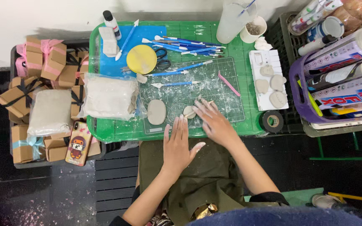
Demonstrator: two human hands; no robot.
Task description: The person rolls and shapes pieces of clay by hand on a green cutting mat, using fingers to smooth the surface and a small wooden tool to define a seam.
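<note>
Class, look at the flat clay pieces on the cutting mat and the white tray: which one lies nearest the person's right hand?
The small clay piece on the cutting mat, right at the right hand fingertips. The larger oval lies further left; the others sit on the white tray.

Both bare forearms reached up from bottom of frame, converging at centre. Left hand lay flat, palm down, fingers together, thumb out. Right hand angled toward upper left, fingers spread, white-dusted

Small green table under a cutting mat, blue sheet, clay bag, white tray, tape roll.
</note>
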